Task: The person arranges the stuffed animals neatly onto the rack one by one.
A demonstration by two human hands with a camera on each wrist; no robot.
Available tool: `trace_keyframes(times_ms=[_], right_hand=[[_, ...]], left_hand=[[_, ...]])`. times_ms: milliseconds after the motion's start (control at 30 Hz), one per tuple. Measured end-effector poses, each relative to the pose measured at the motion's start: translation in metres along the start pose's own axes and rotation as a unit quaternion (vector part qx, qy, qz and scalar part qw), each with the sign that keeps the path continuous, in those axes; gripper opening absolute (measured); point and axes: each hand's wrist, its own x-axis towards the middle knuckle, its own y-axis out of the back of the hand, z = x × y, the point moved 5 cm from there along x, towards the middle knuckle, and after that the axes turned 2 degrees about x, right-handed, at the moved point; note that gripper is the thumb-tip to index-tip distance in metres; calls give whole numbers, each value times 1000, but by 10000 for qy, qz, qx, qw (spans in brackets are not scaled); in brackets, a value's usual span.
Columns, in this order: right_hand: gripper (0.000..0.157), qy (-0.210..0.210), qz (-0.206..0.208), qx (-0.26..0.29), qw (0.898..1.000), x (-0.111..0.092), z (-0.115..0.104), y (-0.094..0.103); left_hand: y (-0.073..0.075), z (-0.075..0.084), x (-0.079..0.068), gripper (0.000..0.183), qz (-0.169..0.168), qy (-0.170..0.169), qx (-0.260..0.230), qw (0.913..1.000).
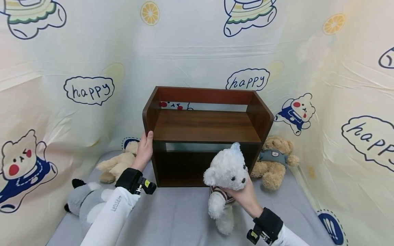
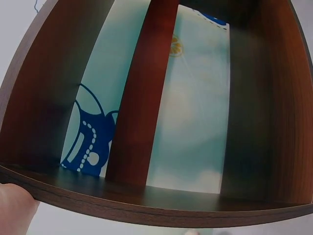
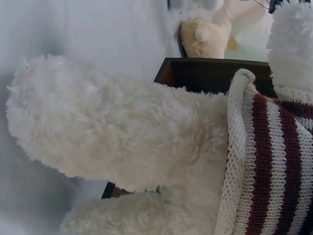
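A white teddy bear (image 1: 226, 167) in a striped knit sweater (image 3: 271, 171) hangs upright in front of the shelf's lower right part. My right hand (image 1: 243, 196) grips it around the neck, just below the head. In the right wrist view its fluffy limbs (image 3: 112, 122) fill the foreground. The dark brown two-tier wooden shelf (image 1: 206, 126) stands against the patterned curtain. My left hand (image 1: 144, 152) touches the shelf's left side panel, fingers upward along its outer face, thumb by the front edge. The left wrist view looks into the shelf, past its back rail (image 2: 142, 98).
A tan teddy bear (image 1: 274, 164) in a blue top sits right of the shelf. Left of it lie a cream plush toy (image 1: 118, 164) and a grey-and-white plush toy (image 1: 89, 201). Grey cloth (image 1: 175, 218) covers the surface; a printed curtain (image 1: 191, 41) surrounds it.
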Motion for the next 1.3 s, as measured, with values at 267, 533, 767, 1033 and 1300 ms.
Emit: trace_keyframes(times_ms=[267, 533, 767, 1033, 1300], right_hand=[[80, -97, 185, 299, 9993, -2, -2, -14], [78, -37, 295, 817, 9962, -2, -3, -26], [78, 229, 507, 1219, 9910, -1, -1, -41], [73, 95, 807, 1304, 9881, -5, -1, -60], [75, 377, 941, 1328, 9859, 3, -5, -76]], left_hand=[[-1, 0, 0, 68, 31, 20, 29, 10000], [0, -1, 0, 70, 43, 79, 40, 10000], [0, -2, 0, 71, 57, 86, 73, 9999], [0, -3, 1, 71, 31, 137, 115, 9998], [1, -3, 1, 74, 33, 168, 146, 9997]])
